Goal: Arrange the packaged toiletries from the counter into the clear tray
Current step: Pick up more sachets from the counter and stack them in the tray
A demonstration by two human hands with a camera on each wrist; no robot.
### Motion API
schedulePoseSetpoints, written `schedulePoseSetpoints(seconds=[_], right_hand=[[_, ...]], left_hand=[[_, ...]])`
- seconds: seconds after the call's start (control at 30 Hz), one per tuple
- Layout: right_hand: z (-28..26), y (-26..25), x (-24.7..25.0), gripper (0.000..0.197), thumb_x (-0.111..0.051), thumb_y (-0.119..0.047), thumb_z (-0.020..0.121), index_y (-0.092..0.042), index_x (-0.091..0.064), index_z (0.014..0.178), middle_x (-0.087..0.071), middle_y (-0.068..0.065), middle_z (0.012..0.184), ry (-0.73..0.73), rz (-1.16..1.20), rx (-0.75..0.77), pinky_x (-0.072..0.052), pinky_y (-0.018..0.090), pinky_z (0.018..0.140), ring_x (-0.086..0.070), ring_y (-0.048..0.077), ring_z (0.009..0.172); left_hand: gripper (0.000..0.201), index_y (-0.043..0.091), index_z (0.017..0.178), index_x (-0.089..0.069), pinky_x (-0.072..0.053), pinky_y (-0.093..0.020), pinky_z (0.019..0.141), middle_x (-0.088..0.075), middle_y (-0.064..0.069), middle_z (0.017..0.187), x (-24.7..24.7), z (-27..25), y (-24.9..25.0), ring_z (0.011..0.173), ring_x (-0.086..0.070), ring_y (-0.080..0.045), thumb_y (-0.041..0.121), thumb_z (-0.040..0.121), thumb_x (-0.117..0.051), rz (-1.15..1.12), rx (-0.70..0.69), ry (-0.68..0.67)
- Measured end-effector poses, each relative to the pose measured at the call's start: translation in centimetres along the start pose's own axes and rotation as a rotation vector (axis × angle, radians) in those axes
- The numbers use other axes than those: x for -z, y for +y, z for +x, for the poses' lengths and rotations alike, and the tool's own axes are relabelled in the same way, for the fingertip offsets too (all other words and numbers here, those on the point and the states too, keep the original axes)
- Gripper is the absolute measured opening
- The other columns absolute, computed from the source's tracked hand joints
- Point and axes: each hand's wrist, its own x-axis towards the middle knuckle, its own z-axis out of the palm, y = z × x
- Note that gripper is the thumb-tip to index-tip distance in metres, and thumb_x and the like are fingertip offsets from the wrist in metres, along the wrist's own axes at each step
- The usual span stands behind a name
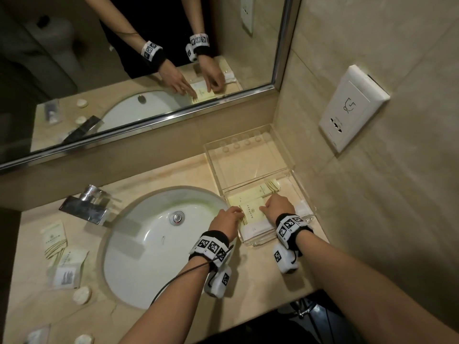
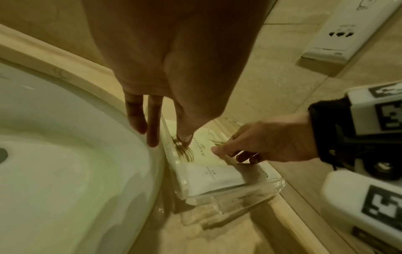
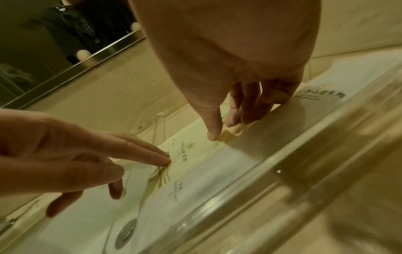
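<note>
Left hand (image 1: 227,218) fingers straight, pressing down; right hand (image 1: 279,205) pinching.

Four packets (image 1: 53,240) and three round soaps (image 1: 82,295) lie left of the sink (image 1: 139,244).

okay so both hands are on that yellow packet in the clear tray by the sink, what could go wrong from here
1. The clear tray sits right beside the sink; a sideways push from the left hand could nudge the tray or the yellow packet toward the basin.
2. The right hand pinches the packet's edge, so pulling could crease it.
3. The packets by the faucet are across the sink; carrying them over it risks a drop into the basin.
</note>
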Motion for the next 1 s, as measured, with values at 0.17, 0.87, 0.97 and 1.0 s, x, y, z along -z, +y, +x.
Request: schedulePoseSetpoints(seconds=[0.17,0.87,0.97,1.0], right_hand=[[-0.1,0.2,0.6,0.05,-0.067,-0.039,0.087,-0.006,-0.054,0.12,-0.066,0.007,0.114,0.041,0.076,0.014,-0.05,0.037,0.09,-0.062,0.027,0.105],[-8.7,-16.6,-9.0,0.014,-0.071,-0.025,0.082,-0.013,-0.069,0.089,-0.073,0.003,0.088,-0.419,0.351,0.678,-0.053,0.029,0.077,-0.069,0.019,0.085],[-10.7,-18.6,-11.2,0.016,-0.071,-0.026,0.083,-0.012,-0.069,0.091,-0.073,0.003,0.09,-0.492,0.288,0.723,-0.051,0.026,0.071,-0.07,0.021,0.085],[-11.4,-19.3,-11.8,0.015,-0.07,-0.026,0.084,-0.012,-0.068,0.09,-0.074,0.003,0.091,-0.508,0.269,0.736,-0.05,0.026,0.071,-0.07,0.022,0.085]], left_hand=[[0.034,0.018,0.124,-0.063,-0.041,-0.036,0.104,-0.053,0.0,0.137,0.6,-0.2,-0.2,0.12,-0.05,-0.026,0.009,0.096,-0.046,-0.115,-0.003,0.073],[0.019,0.006,0.102,-0.066,-0.044,-0.023,0.056,-0.071,-0.008,0.089,4.7,-21.8,-11.5,0.067,-0.061,-0.015,0.019,0.095,-0.054,-0.913,0.726,0.653],[0.018,0.007,0.102,-0.066,-0.044,-0.023,0.057,-0.071,-0.008,0.088,4.2,-25.1,-12.8,0.068,-0.061,-0.016,0.019,0.095,-0.054,-0.955,0.792,0.722],[0.018,0.008,0.101,-0.067,-0.045,-0.024,0.058,-0.071,-0.008,0.088,4.1,-26.2,-13.3,0.069,-0.061,-0.017,0.019,0.095,-0.054,-0.968,0.811,0.745]])
